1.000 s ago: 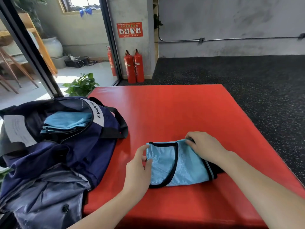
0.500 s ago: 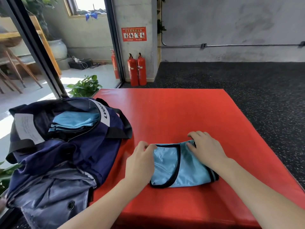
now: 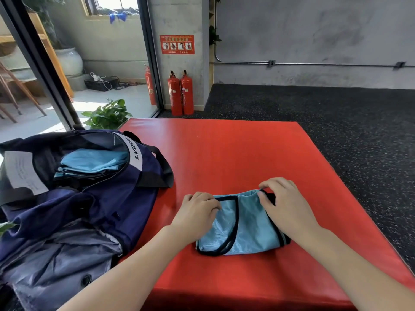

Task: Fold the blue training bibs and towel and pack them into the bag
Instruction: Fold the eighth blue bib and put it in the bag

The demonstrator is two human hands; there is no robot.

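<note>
A folded light-blue mesh bib with black trim [image 3: 242,230] lies near on the red padded mat [image 3: 224,153]. The left hand [image 3: 195,215] and right hand [image 3: 285,207] pinch its far corners with curled fingers. Left, the navy bag [image 3: 107,198], lettered "LVOU", holds folded blue bibs [image 3: 89,163].

A red padded mat [image 3: 235,153] is lying flat on a dark speckled floor [image 3: 336,122], serving as the work surface. A folded light-blue bib [image 3: 247,230] with black trim is lying on the mat's near half, right of centre. A navy bag [image 3: 94,209] is sitting open at the mat's left edge, partly overhanging it, with folded blue fabric [image 3: 92,162] showing inside.
</note>
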